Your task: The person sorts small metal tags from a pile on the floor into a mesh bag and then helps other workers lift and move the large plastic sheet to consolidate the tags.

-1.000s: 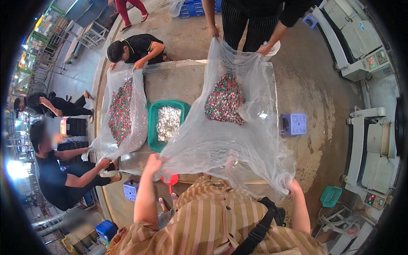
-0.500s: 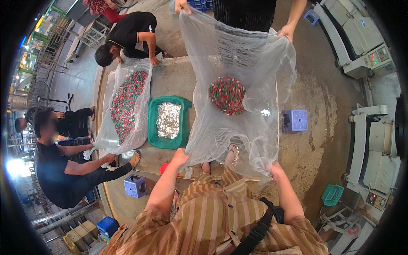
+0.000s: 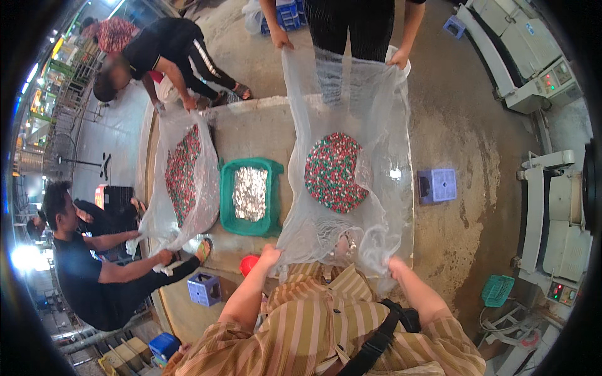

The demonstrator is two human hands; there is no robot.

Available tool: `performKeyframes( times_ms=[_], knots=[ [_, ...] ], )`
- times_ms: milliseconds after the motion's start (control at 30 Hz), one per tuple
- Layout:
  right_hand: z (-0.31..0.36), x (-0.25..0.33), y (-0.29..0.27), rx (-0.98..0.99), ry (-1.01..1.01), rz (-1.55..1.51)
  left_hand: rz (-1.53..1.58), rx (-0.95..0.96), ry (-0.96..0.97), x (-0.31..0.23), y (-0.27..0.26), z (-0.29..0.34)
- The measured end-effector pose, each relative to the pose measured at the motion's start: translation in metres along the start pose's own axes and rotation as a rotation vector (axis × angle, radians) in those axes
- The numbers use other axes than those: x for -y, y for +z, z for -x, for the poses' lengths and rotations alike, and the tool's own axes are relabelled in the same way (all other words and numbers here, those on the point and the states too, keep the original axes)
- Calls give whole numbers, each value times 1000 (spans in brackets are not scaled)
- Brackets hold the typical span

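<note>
A clear plastic sheet (image 3: 376, 125) hangs stretched between me and a person standing opposite. A round heap of red, green and white small pieces (image 3: 333, 172) lies in its sagging middle. My left hand (image 3: 271, 255) grips the sheet's near left corner. My right hand (image 3: 396, 266) grips the near right corner. The person opposite holds the far corners with a hand (image 3: 280, 39) on one side and a hand (image 3: 397, 58) on the other.
A green basket (image 3: 229, 207) of silvery pieces sits on the low concrete slab (image 3: 257, 131). To its left, two other people hold a second sheet (image 3: 179, 182) with similar pieces. A purple stool (image 3: 438, 185) stands to the right, another stool (image 3: 204, 290) near left. Machines (image 3: 552, 238) line the right side.
The sheet has dropped from a raised, billowing position and now hangs lower and tauter. The heap has gathered into a rounder pile in the middle. My hands have pulled closer to my body.
</note>
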State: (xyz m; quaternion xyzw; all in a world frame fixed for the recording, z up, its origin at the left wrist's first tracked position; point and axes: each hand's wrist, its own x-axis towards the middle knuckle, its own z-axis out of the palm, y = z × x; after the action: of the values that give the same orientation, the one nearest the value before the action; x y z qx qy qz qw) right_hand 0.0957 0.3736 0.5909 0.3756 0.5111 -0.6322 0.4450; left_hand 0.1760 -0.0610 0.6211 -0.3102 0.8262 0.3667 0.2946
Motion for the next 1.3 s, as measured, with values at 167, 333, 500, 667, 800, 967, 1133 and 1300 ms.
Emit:
performKeyframes(
  times_ms=[167,333,500,667,800,967,1133,1300],
  knots=[
    [148,190,29,-93,-480,-122,146,-263,155,-166,-176,63],
    [290,137,-57,-135,-943,-158,564,-189,315,-145,-265,146],
    [203,55,-74,-466,-337,53,90,-251,170,-46,-189,77],
    [146,43,-40,-380,-203,291,205,-36,91,-76,-145,93],
    [138,42,-29,-389,-180,186,225,-45,51,-47,-134,97],
    [127,28,-43,-372,-154,271,98,-79,20,-5,-127,100],
    [90,-4,-60,-429,-192,544,0,-74,-6,12,-129,104],
    [100,-4,-37,-440,-220,560,-80,-48,15,30,-144,104]
  ],
)
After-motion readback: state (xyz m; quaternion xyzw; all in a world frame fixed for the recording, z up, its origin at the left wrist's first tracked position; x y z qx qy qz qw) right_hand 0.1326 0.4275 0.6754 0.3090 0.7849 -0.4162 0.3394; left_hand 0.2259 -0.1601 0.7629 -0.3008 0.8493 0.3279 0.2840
